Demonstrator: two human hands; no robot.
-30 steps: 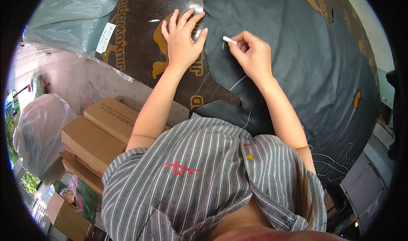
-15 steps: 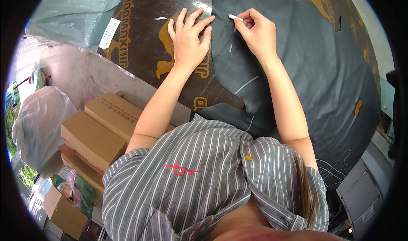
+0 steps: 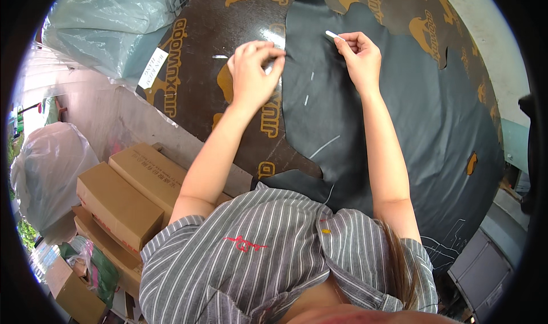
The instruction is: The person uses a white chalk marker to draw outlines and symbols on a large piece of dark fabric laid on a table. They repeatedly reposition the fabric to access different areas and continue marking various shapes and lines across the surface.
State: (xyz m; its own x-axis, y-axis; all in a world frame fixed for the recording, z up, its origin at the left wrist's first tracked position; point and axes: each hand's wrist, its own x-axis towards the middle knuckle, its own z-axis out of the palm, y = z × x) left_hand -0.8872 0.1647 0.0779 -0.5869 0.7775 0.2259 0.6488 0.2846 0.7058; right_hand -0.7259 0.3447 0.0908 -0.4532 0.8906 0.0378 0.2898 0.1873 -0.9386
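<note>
A large black sheet of leather [image 3: 434, 124] with an uneven outline lies over a dark brown patterned board [image 3: 211, 21]. My right hand [image 3: 363, 58] is above the leather, its fingers closed round a short white stick of chalk [image 3: 331, 34]. Two short white dashes and a longer pale line mark the leather between my arms. At the leather's left edge, my left hand [image 3: 254, 75] has its thumb and forefinger brought together on the rim, with small creases beside the fingertips. The other left fingers are curled over the board.
Grey plastic wrapping [image 3: 108, 27] with a white paper label [image 3: 152, 68] covers something at the far left. Cardboard boxes [image 3: 120, 204] are stacked below it, beside a plastic-wrapped bundle [image 3: 48, 175]. A grey cabinet [image 3: 485, 267] stands at the lower right.
My left hand has gone from lying spread on the board to pinching the leather's edge. The right hand with the chalk has moved farther from the white dashes. The whole view has shifted.
</note>
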